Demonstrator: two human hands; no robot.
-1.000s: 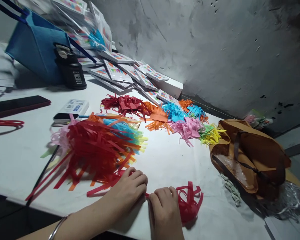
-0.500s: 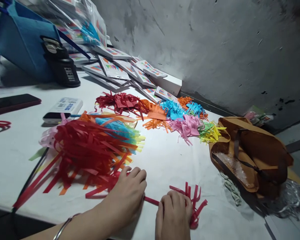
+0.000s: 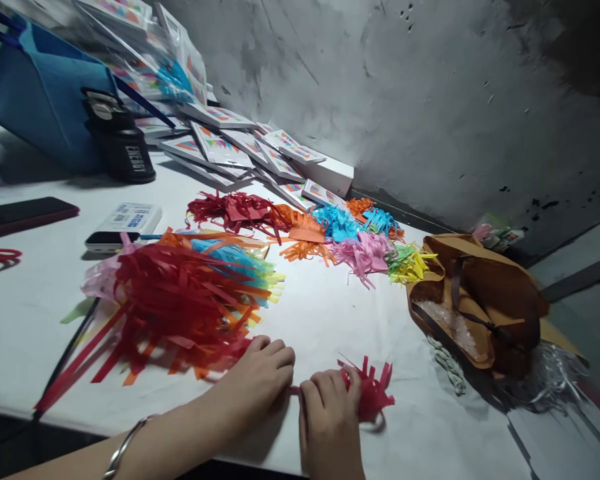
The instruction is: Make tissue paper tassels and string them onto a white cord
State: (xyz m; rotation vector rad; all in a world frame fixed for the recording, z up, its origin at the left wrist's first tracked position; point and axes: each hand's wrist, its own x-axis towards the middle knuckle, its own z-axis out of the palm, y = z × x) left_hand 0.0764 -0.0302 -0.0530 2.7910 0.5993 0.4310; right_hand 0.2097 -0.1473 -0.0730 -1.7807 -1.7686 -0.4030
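My left hand (image 3: 257, 381) and my right hand (image 3: 329, 417) rest close together on the white table (image 3: 330, 320) near its front edge. Both are closed on a red fringed paper strip (image 3: 370, 393). Its fringe bunches up and sticks out just right of my right hand, and a short red bit shows between the two hands. A big loose heap of red and orange paper strips (image 3: 175, 307) lies just left of my left hand. My left wrist wears a metal bangle (image 3: 123, 445).
Small bundles of coloured fringed paper (image 3: 330, 233) lie mid-table. Behind them are stacked card packs (image 3: 240, 150), a blue bag (image 3: 45, 100) and a black bottle (image 3: 125, 143). A brown bag (image 3: 480, 307) sits at the right, a phone (image 3: 25, 213) and power bank (image 3: 123, 223) at the left.
My right hand has drawn back against my left hand, and the red fringe beside it has gathered into a tighter bunch. The camera view shifted slightly.
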